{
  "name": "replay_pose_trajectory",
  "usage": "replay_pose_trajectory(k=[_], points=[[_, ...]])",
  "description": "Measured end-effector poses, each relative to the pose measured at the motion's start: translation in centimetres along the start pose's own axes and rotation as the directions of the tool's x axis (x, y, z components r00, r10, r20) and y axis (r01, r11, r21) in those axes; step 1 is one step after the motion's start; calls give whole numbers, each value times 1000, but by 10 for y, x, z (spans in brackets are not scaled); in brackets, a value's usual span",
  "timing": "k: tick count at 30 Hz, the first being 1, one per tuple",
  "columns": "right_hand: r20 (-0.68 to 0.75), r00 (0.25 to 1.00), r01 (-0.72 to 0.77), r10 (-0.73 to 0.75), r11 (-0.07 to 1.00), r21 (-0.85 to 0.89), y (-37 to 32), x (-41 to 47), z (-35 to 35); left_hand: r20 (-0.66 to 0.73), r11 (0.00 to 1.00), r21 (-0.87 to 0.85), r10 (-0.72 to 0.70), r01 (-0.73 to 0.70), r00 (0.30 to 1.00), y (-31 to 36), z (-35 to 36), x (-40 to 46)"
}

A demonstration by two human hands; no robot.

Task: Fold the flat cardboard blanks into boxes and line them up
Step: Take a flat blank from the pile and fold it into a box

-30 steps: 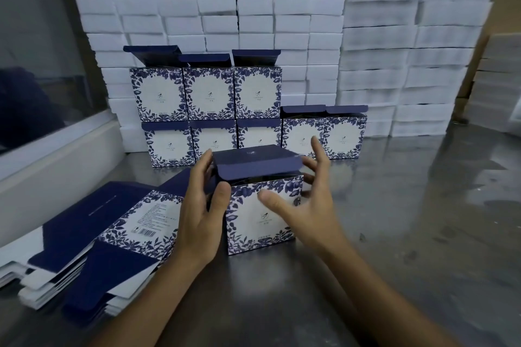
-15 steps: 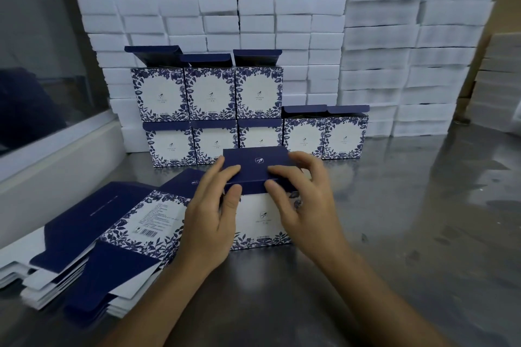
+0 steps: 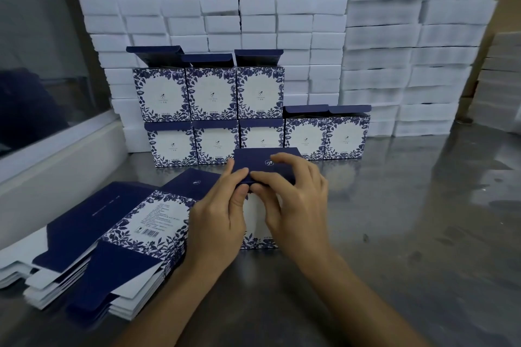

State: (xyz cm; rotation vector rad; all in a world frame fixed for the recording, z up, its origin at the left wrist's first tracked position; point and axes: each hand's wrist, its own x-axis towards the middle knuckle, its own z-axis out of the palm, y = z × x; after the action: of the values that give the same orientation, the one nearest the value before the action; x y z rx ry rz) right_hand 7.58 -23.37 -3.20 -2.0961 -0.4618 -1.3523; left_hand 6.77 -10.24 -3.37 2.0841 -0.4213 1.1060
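Navy lid of box (image 3: 263, 200) is pinched at its front edge by left hand (image 3: 222, 214) and right hand (image 3: 293, 200). Behind box, eight boxes (image 3: 256, 118) are lined up; blanks (image 3: 118, 239) left of box remain unfolded.

The box (image 3: 262, 222) under the hands has a plain navy lid (image 3: 265, 162) bearing a small white emblem, above white walls edged with a navy leaf-and-flower print. Behind that box, the stacked finished boxes (image 3: 210, 94) show the same pattern: a white centre panel ringed by navy foliage, with solid navy flaps on top. Left of it, the pile of flat blanks (image 3: 118, 236) mixes solid navy panels, white undersides and a floral-bordered white panel carrying a black barcode, all on a grey metal table (image 3: 423, 234) backed by white foam blocks (image 3: 380, 45).
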Motion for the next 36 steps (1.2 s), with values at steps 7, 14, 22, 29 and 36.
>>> replay_pose_trajectory(k=[7, 14, 22, 29, 36], points=[[-30, 994, -98, 107, 969, 225, 23, -3, -6, -21, 1000, -19, -6, 6, 1000, -2, -3, 4], [-6, 989, -138, 145, 951, 276, 24, -4, -4, -29, 999, -38, -22, 21, 999, -5, -2, 6], [-17, 943, -300, 333, 870, 391, 27, -3, -1, -57, 991, -119, -69, 62, 996, -8, 0, 4], [74, 915, -403, 396, 902, 155, 29, -12, 3, -10, 984, -151, -102, 99, 995, -5, 13, -5], [332, 824, -484, 459, 875, -8, 25, -18, 15, 162, 914, -341, -172, 218, 972, -4, 14, -4]])
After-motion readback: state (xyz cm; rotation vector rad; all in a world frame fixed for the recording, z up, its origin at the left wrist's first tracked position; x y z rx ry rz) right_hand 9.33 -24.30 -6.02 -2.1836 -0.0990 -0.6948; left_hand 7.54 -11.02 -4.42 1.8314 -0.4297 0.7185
